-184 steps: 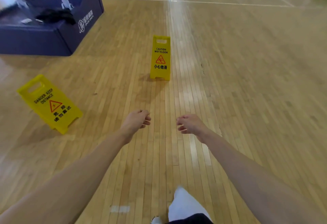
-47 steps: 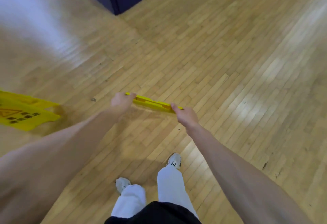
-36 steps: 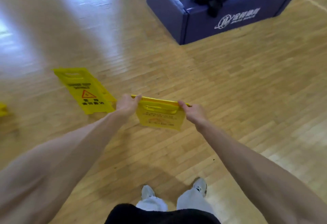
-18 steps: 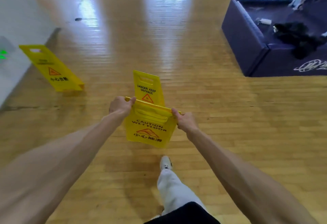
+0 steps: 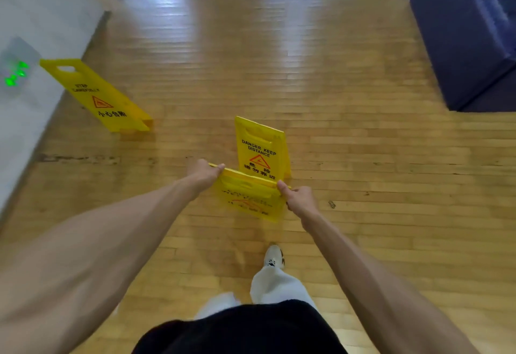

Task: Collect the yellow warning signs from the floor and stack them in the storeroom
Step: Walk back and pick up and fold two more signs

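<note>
We hold a folded yellow sign [image 5: 248,198] at the centre of the frame, clear of the wooden floor [image 5: 363,158], with its top edge running between our two hands and its face hanging below them. Our left hand [image 5: 205,172] grips the left end of that edge, fingers curled over it. Our right hand [image 5: 300,197] pinches the right end, thumb on top. The print on this sign is too blurred to read.

Just above it in the frame, a second yellow sign [image 5: 261,149] stands opened on the floor, reading DANGER KEEP DISTANCE over a red triangle. The held sign's top edge overlaps its foot in the picture, and we cannot tell whether the two touch.

At the left, a third yellow sign [image 5: 97,96] stands on the floor close to a pale wall [image 5: 33,13]. A small panel with green lights [image 5: 14,74] sits on that wall. A dark blue box [image 5: 460,32] fills the upper right corner. Below our hands, a white shoe [image 5: 273,256] and pale trouser leg step forward.
</note>
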Available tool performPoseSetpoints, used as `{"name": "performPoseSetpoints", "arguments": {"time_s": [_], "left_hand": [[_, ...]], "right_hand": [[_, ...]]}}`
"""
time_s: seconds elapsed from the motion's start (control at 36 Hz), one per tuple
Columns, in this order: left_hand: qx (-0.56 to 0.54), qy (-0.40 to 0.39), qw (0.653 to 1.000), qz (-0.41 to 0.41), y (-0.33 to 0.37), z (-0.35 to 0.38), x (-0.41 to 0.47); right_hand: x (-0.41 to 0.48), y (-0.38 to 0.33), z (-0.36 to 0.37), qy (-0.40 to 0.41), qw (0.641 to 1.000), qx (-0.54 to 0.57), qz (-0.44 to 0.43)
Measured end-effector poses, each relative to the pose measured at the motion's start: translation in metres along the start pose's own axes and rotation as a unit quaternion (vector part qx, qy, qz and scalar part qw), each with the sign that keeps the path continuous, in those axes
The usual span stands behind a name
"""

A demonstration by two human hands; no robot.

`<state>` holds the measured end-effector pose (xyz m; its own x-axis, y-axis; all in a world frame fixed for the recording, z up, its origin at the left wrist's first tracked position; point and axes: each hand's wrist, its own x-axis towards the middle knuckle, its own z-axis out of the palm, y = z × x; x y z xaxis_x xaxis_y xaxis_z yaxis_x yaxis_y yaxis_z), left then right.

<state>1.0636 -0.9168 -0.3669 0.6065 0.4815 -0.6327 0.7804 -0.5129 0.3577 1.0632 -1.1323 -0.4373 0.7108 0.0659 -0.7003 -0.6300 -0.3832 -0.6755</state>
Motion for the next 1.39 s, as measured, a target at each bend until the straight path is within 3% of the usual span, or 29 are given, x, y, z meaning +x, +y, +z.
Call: {"name": "performPoseSetpoints", "arguments": {"time_s": [0.25,0.47,0.61,0.83,1.17,1.39], "left_hand": [[-0.046,-0.076,0.995,-0.034,0.003,-0.009,0.079],[-0.02,-0.119,0.992,-0.024,0.027,-0.006,0.156],[-0.057,-0.156,0.984,-0.064,0.038,-0.01,0.216],[-0.07,-0.211,0.971,-0.093,0.032,0.004,0.28],[-0.053,-0.211,0.971,-0.094,0.037,0.048,0.345],[-0.002,-0.191,0.981,-0.035,0.077,0.057,0.352]], "right_hand": [[0.056,-0.032,0.017,-0.004,0.998,0.001,0.055],[0.106,-0.046,0.042,0.038,0.99,0.038,0.13],[0.14,-0.061,0.07,0.093,0.977,0.068,0.179],[0.199,-0.059,0.097,0.11,0.967,0.051,0.224],[0.263,-0.038,0.089,0.107,0.961,0.057,0.247],[0.287,-0.061,0.068,0.131,0.964,0.023,0.229]]}}
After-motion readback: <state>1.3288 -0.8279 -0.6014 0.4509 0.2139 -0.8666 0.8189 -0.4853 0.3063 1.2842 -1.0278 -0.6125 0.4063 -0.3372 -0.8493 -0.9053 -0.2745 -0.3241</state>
